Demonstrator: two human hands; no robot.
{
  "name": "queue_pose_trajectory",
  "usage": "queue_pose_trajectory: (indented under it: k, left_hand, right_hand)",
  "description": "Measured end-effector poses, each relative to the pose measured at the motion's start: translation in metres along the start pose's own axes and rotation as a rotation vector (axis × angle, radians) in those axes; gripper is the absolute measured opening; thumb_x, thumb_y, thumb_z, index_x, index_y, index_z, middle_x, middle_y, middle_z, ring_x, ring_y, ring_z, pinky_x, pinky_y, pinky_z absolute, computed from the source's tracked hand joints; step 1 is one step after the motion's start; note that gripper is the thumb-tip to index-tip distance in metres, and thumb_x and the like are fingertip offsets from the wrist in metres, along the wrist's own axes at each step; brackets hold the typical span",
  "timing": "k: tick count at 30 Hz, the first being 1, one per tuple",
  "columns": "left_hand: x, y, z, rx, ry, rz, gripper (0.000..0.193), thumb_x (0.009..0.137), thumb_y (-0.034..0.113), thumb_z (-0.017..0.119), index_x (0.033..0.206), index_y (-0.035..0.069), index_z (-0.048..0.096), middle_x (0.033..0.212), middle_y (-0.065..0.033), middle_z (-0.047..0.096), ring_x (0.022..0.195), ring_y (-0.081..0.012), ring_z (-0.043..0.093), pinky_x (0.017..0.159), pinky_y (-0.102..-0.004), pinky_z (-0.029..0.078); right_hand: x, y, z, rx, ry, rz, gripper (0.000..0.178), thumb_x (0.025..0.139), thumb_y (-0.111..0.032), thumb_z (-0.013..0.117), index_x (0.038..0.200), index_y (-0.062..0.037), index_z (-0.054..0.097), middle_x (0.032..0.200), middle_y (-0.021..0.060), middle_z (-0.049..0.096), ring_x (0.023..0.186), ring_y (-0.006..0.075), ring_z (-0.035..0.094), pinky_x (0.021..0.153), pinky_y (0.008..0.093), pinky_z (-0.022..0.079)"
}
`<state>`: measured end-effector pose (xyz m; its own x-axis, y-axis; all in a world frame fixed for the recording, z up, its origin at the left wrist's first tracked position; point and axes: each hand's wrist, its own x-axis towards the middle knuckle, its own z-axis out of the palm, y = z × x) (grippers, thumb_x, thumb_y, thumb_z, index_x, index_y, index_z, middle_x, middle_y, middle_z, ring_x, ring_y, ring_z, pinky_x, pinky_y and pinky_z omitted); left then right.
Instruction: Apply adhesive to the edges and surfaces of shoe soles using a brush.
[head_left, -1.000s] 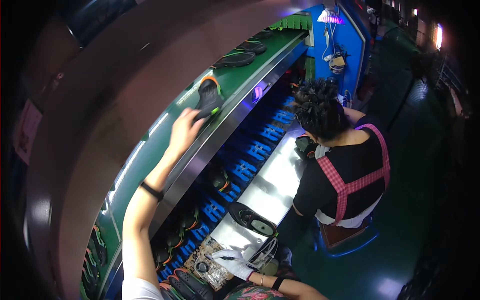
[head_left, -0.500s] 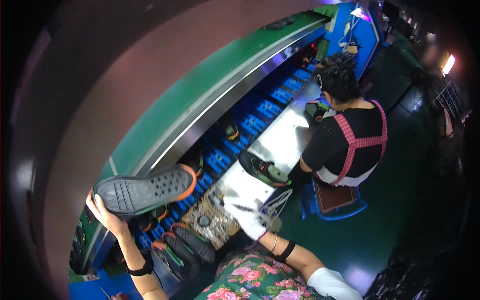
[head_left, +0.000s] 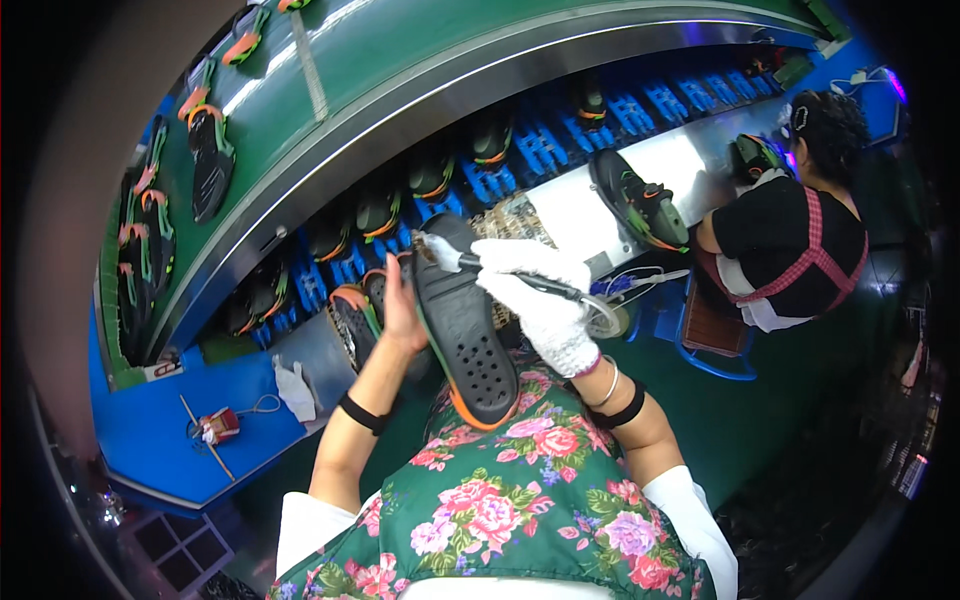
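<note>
In front of my apron, a dark grey shoe sole [head_left: 462, 320] with an orange and green rim is held tilted, its row of small holes toward me. My bare left hand [head_left: 402, 312] closes on the sole's left edge, the fingers partly hidden behind it. In my right hand [head_left: 535, 295], which wears a white knitted glove, is a brush [head_left: 440, 252] with a dark handle. Its bristles lie at the far end of the sole, seemingly touching it. Behind my left hand, more soles [head_left: 355, 318] rest on the bench, partly covered.
A glue-crusted board [head_left: 508, 222] lies behind the brush. On the white bench sits a shoe [head_left: 640, 200]. Blue racks [head_left: 540, 148] carry several shoes under a green belt [head_left: 360, 60]. At right a co-worker [head_left: 790, 235] sits on a stool. A blue table [head_left: 180, 430] stands at left.
The sole has come from the far left to in front of my body, its holed end now toward me. The brush has moved from over the board to the sole. My view has turned left.
</note>
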<state>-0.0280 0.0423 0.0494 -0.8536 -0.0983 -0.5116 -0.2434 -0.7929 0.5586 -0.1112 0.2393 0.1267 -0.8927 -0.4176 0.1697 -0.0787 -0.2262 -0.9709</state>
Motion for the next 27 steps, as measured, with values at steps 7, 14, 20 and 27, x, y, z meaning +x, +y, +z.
queue_pose_trajectory:
  k: [7,14,20,27]
  left_hand:
    - [-0.026,-0.029,0.000,-0.300,-0.547,-0.132,0.126,0.074,0.101,0.014,0.158,0.009,0.033,0.139,-0.0221,0.057,0.118,-0.0427,0.063,0.106,-0.0572,0.047]
    - [-0.025,-0.009,0.053,-0.219,0.033,0.050,0.102,0.088,0.089,0.027,0.155,0.014,0.040,0.152,-0.0101,0.050,0.138,-0.0300,0.050,0.117,-0.0491,0.038]
    - [-0.018,-0.022,0.062,-0.450,-0.274,0.068,0.103,0.088,0.090,0.024,0.152,0.011,0.045,0.147,-0.0087,0.055,0.133,-0.0284,0.054,0.114,-0.0448,0.041]
    - [0.000,-0.036,0.037,-0.696,-0.625,0.052,0.108,0.084,0.094,0.024,0.150,0.011,0.047,0.148,-0.0120,0.053,0.136,-0.0310,0.051,0.115,-0.0490,0.038]
  right_hand:
    - [-0.004,-0.007,0.007,0.047,-0.047,0.206,0.022,0.086,0.002,0.074,0.107,0.0026,0.075,0.089,0.0077,0.074,0.068,0.0093,0.068,0.057,0.0221,0.053]
    - [0.033,-0.006,0.011,-0.475,-0.138,-0.547,0.025,0.081,-0.003,0.074,0.106,-0.0022,0.076,0.105,0.0138,0.076,0.090,0.0293,0.072,0.079,0.0377,0.058]
    - [0.047,-0.018,0.012,-0.604,-0.202,-0.573,0.041,0.081,-0.003,0.070,0.122,-0.0029,0.071,0.125,0.0144,0.070,0.113,0.0325,0.066,0.098,0.0417,0.051]
    - [0.021,-0.007,0.012,-0.528,-0.412,-0.504,0.044,0.083,-0.008,0.069,0.127,-0.0015,0.068,0.126,0.0175,0.068,0.115,0.0351,0.065,0.099,0.0429,0.051]
